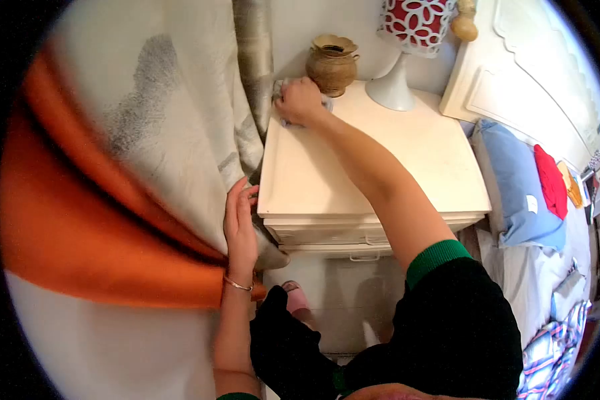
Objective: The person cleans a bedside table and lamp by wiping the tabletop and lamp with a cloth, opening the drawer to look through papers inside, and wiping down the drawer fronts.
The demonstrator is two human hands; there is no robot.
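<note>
At the far left corner of the cream nightstand [367,167], my right hand [301,101] is closed over a crumpled greyish cloth [328,104] and presses it on the top. Close beside that hand stands a brown vase [332,65] with small handles. My left hand [241,220], a bracelet on its wrist, rests with fingers stretched out against the pale curtain [200,120], by the nightstand's left edge. Most of the cloth is hidden under my right hand.
A lamp [395,83] with a red and white flower-cut shade stands at the back of the nightstand. Drawers with handles [365,258] face me. On the right is a bed with a blue pillow [517,187] and a red cloth [551,181]. An orange curtain [100,227] hangs left.
</note>
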